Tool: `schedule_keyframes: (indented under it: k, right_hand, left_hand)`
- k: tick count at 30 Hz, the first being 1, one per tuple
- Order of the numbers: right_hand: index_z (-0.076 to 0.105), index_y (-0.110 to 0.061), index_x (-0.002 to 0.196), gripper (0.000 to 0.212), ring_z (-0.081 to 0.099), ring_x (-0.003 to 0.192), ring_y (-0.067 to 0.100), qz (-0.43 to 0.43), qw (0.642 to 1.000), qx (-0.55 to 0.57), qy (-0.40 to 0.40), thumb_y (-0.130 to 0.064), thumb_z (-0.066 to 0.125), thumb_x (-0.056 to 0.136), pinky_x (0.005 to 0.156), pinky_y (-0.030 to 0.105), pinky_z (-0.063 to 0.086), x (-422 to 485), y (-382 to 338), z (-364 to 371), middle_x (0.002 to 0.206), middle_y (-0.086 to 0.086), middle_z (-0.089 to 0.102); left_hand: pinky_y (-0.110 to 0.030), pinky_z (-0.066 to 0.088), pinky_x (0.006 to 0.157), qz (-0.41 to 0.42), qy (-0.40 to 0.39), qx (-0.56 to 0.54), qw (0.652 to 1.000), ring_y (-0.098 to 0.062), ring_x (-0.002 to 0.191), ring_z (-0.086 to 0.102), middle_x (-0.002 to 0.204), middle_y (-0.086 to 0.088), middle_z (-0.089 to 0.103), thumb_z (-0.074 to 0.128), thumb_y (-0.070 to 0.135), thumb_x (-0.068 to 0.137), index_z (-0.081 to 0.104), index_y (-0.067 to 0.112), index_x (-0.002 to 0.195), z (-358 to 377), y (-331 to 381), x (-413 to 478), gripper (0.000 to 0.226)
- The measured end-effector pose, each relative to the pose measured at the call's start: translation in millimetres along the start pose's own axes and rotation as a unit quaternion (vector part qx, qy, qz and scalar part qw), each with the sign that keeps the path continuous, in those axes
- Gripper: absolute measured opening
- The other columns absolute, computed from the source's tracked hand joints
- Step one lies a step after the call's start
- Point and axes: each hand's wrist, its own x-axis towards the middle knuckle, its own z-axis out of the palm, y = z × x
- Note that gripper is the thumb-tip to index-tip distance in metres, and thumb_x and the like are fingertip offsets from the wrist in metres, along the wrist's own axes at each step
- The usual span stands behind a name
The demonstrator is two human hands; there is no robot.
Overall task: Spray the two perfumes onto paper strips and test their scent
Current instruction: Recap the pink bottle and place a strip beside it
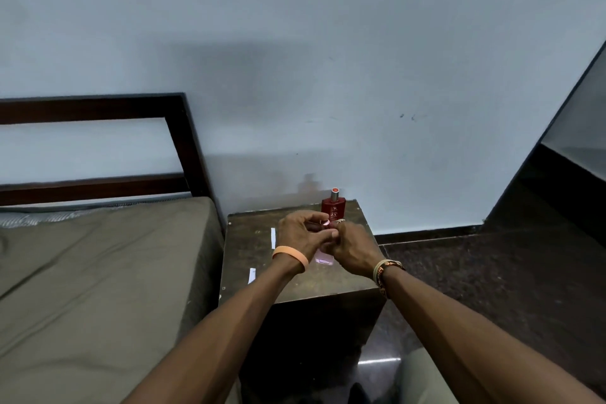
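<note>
Pink bottle (324,256) mostly hidden, clasped by left hand (300,233), right hand (353,251)

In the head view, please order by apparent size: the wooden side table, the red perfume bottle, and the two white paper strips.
Largest: wooden side table.
Next: red perfume bottle, its base partly hidden.
Smallest, unranked: the far strip looks longer and thinner, the near strip shorter and wider.

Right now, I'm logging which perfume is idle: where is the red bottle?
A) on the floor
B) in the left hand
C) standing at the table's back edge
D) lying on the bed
C: the red bottle stands upright at the table's back edge, untouched; the left hand and right hand hold the pink bottle.
</note>
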Motion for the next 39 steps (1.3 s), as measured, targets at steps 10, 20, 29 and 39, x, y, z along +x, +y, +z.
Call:
schedule_keyframes:
  k: [10,20,29,39]
  right_hand:
    - [0.072,-0.014,0.089,0.01,0.066,0.08,0.023,-0.026,1.0,-0.01,-0.006,-0.023,0.071,0.085,0.076,0.045,0.057,-24.2,-31.3,-19.9,0.086,0.005,0.073]
    - [0.071,-0.012,0.097,0.009,0.06,0.075,0.017,-0.059,0.998,-0.024,-0.009,-0.017,0.069,0.089,0.06,0.023,0.043,-44.3,-55.1,-26.6,0.083,0.0,0.066]
    - [0.071,-0.007,0.099,0.015,0.062,0.078,0.022,-0.061,0.998,-0.032,-0.002,-0.018,0.067,0.091,0.07,0.032,0.048,-43.0,-64.4,-29.9,0.09,0.01,0.071]
    - [0.069,-0.009,0.098,0.011,0.056,0.071,0.015,-0.077,0.997,-0.031,0.002,-0.018,0.066,0.092,0.062,0.023,0.042,-38.9,-59.1,-25.7,0.081,0.0,0.062]
  left_hand:
    - [-0.015,0.054,0.064,0.002,0.018,-0.06,0.998,-0.008,0.067,0.066,0.08,-0.006,0.072,0.086,0.003,0.062,0.074,0.007,0.09,-24.4,30.0,-27.2,0.031]
    - [-0.019,0.057,0.068,0.007,0.04,-0.062,0.997,-0.013,0.075,0.071,0.082,-0.001,0.074,0.086,0.006,0.064,0.074,0.015,0.088,-42.9,41.4,-47.2,0.029]
    - [-0.025,0.059,0.073,0.008,0.052,-0.055,0.997,-0.009,0.077,0.071,0.081,0.002,0.073,0.084,0.008,0.067,0.073,0.023,0.086,-51.4,49.5,-49.4,0.026]
    - [-0.024,0.058,0.073,0.015,0.057,-0.01,0.998,-0.014,0.077,0.068,0.082,-0.001,0.071,0.081,0.008,0.071,0.074,0.011,0.098,-45.6,45.5,-47.0,0.028]
